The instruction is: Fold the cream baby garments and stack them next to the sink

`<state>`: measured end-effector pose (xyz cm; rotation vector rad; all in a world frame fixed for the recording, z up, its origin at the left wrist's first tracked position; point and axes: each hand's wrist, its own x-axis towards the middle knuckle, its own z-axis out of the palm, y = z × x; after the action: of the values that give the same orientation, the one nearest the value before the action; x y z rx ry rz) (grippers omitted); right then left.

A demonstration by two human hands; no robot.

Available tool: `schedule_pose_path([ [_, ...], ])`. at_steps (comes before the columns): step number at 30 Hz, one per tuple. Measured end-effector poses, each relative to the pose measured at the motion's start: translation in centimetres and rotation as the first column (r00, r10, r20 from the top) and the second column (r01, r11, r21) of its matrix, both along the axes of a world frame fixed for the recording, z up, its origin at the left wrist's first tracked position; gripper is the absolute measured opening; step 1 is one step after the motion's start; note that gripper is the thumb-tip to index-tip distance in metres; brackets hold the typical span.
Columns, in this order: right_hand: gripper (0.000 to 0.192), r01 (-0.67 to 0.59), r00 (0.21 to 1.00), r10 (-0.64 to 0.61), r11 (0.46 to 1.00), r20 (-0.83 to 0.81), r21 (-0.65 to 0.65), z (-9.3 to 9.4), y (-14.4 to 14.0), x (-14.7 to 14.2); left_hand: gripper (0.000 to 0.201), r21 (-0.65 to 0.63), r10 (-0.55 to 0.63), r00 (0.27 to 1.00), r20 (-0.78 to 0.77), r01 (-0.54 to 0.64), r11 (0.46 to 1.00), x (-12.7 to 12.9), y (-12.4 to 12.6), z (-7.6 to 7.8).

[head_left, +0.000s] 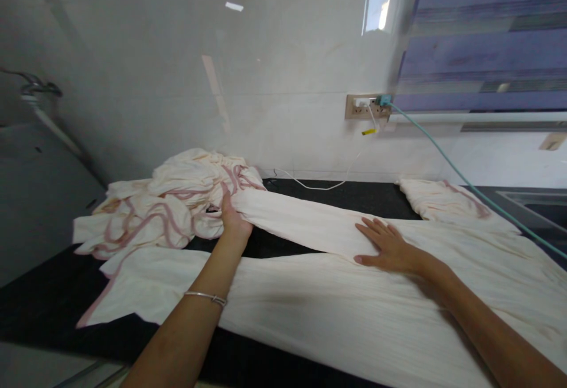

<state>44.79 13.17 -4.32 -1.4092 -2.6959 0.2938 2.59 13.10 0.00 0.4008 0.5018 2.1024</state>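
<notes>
A pair of cream trousers (pixel 319 293) with pink edging lies spread over the dark counter, its two legs pointing left. My left hand (pixel 234 219) grips the far leg near its ruffled end, thumb on the near side and the other fingers hidden by cloth. On the upper part of that same leg, my right hand (pixel 390 249) rests flat with its fingers spread. The near leg ends in a flared, pink-edged hem (pixel 106 293) at the left. Beside my left hand, a crumpled heap of cream, pink-trimmed cloth (pixel 172 199) sits against the wall.
A folded cream cloth (pixel 447 199) lies at the back right. A wall socket (pixel 367 107) holds plugs, with a green cable (pixel 447 157) running down rightward and a white cord (pixel 323 188) on the dark counter (pixel 372 196). A tap (pixel 39 88) is at the left.
</notes>
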Motion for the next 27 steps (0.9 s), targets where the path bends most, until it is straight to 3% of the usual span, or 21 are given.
schedule_pose_path([
  [3, 0.107, -0.002, 1.0, 0.002, 1.0, 0.006, -0.005, -0.1, 0.1, 0.2, 0.046, 0.034, 0.039, 0.999, -0.004, -0.039, 0.999, -0.4, -0.2, 0.2],
  [8, 0.106, 0.003, 1.0, -0.003, 1.0, 0.0, -0.001, 0.0, 0.2, 0.4, 0.033, -0.017, 0.087, 0.996, 0.008, -0.087, 0.996, -1.5, -0.3, 0.2],
  [16, 0.114, 0.005, 1.0, -0.004, 0.999, 0.019, -0.036, 0.2, 0.4, 0.6, 0.025, 0.048, 0.14, 0.99, 0.008, -0.141, 0.989, -3.7, -1.1, 0.7],
  [23, 0.114, 0.007, 1.0, -0.007, 1.0, -0.003, -0.014, 0.1, 0.3, 1.0, 0.02, -0.059, 0.075, 0.996, -0.056, -0.078, 0.995, -3.8, -1.9, 1.0],
  [27, 0.112, -0.016, 1.0, 0.016, 1.0, -0.02, 0.019, -0.1, 0.4, 1.0, 0.029, 0.002, 0.189, 0.979, -0.078, -0.19, 0.982, -5.3, -3.1, 0.8],
])
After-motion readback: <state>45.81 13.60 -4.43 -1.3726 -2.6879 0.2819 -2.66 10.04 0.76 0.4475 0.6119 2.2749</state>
